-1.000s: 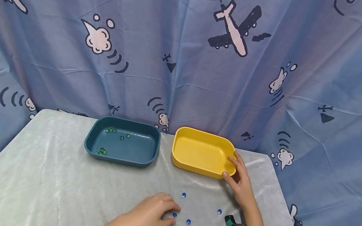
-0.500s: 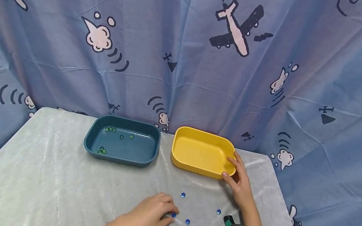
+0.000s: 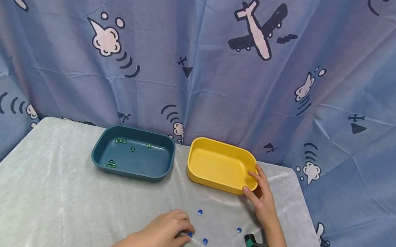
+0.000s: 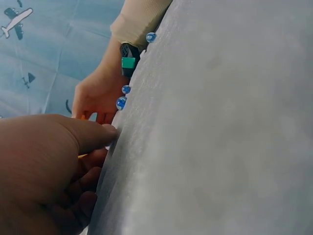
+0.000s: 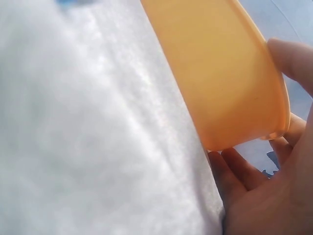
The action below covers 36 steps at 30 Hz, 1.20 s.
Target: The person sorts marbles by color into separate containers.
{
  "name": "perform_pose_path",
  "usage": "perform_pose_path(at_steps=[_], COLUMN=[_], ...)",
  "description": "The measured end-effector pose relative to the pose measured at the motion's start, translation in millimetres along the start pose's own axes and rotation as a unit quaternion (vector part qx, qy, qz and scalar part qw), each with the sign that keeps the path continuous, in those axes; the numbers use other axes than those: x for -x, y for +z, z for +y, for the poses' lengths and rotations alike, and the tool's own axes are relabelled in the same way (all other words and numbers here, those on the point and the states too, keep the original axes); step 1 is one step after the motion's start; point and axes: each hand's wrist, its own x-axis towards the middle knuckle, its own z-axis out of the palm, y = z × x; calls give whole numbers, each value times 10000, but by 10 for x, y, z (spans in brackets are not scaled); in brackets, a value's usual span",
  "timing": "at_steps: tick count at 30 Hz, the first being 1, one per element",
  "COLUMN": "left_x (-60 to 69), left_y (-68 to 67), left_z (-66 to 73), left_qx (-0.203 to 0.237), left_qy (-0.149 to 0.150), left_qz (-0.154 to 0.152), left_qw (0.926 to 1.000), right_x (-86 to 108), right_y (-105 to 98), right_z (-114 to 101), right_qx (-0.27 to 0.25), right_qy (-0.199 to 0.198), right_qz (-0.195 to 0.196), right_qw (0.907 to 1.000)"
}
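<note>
Green beads (image 3: 112,164) lie in your teal tray (image 3: 146,162), some clustered near the front left corner, a few in a row at the back and two loose ones apart, so that part looks done. What seems left is the blue: you have five in sight, all on the desk (image 3: 63,193) and outside both trays. The fingers of your left hand (image 3: 162,236) are bent round one blue bead (image 3: 189,234), which sits between thumb and forefinger; you cannot tell from here how firmly it is pinched. The other blue beads (image 3: 205,241) are spread to its right, near your hand and toward your right wrist. Your right hand (image 3: 264,203) grips the right end of the yellow tray (image 3: 218,169), fingers over the rim and thumb on the near side. You'll find no brand, label or writing to read on the trays, the wristband (image 3: 255,246) or the curtain (image 3: 145,71), which carries only printed planes and clouds.
</note>
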Motion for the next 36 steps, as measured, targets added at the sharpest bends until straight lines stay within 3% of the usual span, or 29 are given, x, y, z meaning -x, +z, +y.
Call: perform_pose_path(at_steps=[11,16,24,36], left_x=[-17,-93,-326,-799], left_y=[-103,-187,-346,-653], left_z=[103,148,171,142], left_qx=[276,473,650,252], left_qy=[442,450,502,938], left_qz=[150,114,287,880], left_qw=[9985,9978,9962,9914], right_x=[-20,-14,-10,-12], right_y=[27,20,-18,-7], right_z=[0,3,26,26], right_qx=[-11,-1,24,136], right_qy=[24,114,126,171], right_qz=[-53,-14,-28,-55], right_qw=[10000,9999,9999,9997])
